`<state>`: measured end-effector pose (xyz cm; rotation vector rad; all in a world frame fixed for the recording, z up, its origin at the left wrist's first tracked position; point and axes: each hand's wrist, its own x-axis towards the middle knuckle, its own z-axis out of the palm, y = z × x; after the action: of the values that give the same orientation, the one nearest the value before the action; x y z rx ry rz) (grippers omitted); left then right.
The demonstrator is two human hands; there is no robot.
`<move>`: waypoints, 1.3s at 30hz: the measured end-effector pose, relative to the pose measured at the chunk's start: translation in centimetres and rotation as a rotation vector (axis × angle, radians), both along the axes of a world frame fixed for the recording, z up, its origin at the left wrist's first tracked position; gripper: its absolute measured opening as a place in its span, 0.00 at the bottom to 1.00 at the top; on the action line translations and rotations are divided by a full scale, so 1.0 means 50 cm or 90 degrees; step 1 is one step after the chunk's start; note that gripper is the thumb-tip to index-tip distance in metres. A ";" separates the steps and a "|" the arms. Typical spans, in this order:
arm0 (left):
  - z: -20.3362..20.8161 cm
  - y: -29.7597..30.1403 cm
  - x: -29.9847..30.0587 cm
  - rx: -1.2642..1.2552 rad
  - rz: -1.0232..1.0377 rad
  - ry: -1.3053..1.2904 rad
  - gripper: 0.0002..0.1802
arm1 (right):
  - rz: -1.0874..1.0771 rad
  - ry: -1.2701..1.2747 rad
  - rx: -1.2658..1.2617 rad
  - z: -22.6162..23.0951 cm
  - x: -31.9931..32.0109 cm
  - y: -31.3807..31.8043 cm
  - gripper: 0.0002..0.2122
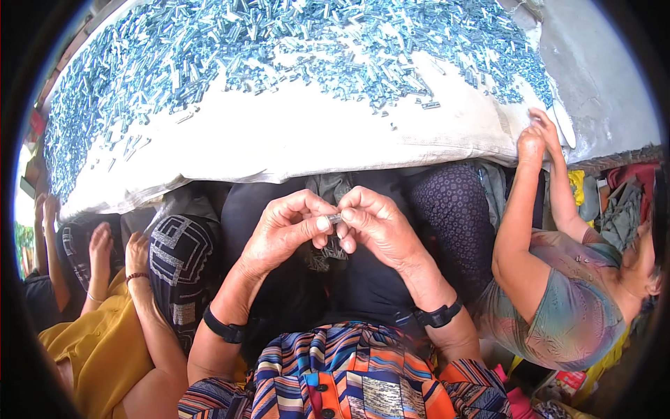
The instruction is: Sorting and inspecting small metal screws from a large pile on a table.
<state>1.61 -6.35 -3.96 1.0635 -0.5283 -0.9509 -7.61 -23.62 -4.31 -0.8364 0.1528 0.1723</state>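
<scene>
Over my lap, my left hand (289, 227) and my right hand (373, 225) meet, thumbs and forefingers pinched together. Between the fingertips is a small shiny grey piece (334, 218), short and narrow, mostly covered by my fingers; its exact kind cannot be made out. Beyond my hands, a white cloth (279, 136) bears a wide spread of small, shiny blue and silvery stick-shaped pieces (293, 49). A few loose ones lie apart from the heap, such as a dark short piece (431, 105) toward its near edge.
Close on my right, a person in a multicoloured top (569, 300) has both hands at the cloth's right end. To my left sits a person in a mustard top (105, 349), hands raised, with another person's arms beyond. Grey concrete (600, 77) borders the cloth; bundled fabrics (621, 209) lie far right.
</scene>
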 end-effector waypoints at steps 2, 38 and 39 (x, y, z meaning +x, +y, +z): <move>-0.009 -0.008 -0.003 0.044 0.050 0.012 0.07 | 0.025 0.009 -0.371 0.024 0.004 -0.031 0.09; 0.022 -0.212 0.109 0.350 0.295 -0.818 0.06 | -0.338 -0.033 -0.313 0.024 0.058 -0.183 0.05; 0.035 -0.190 0.105 0.275 0.251 -0.560 0.07 | -0.323 -0.035 -0.293 0.025 0.055 -0.165 0.05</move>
<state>6.88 -15.86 -2.22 1.9085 -0.7990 -0.2006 -4.87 -31.85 -3.08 -1.2292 0.3550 -0.3762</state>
